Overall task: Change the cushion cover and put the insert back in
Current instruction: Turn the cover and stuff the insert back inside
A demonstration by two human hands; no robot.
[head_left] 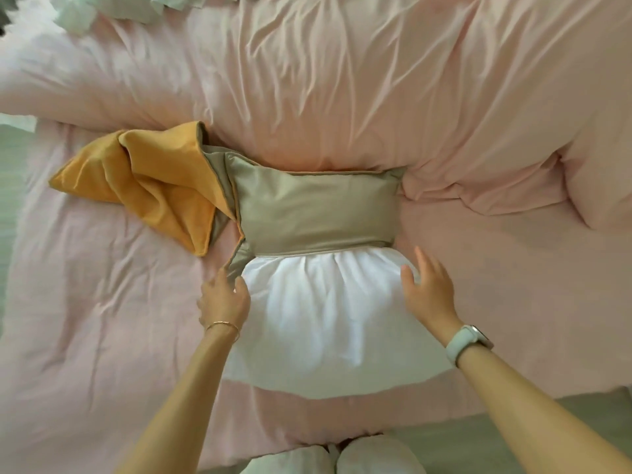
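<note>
A person's left hand [224,297] pinches the beige cover's [316,208] open edge; the right hand [429,289], fingers straight, presses the white insert [328,319], half inside. An orange cover [147,186] lies beyond on the pink bed [376,80]. No writing shows.

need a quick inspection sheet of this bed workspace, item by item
surface: pink duvet, wrinkled, covers the bed.
job's things: white insert about half inside the beige cover, its near half sticking out of the opening; orange cover lies crumpled to the left, touching the beige one.
clutter: pale green and white cloth at the top edge, too blurred to name.
grippers: left hand pinches the beige cover's opening corner; right hand open, fingers straight against the insert's right side; bracelet on the left wrist, watch on the right.
cables: nothing seen.
surroundings: pale slippers on a greenish floor at the bed's near edge.
</note>
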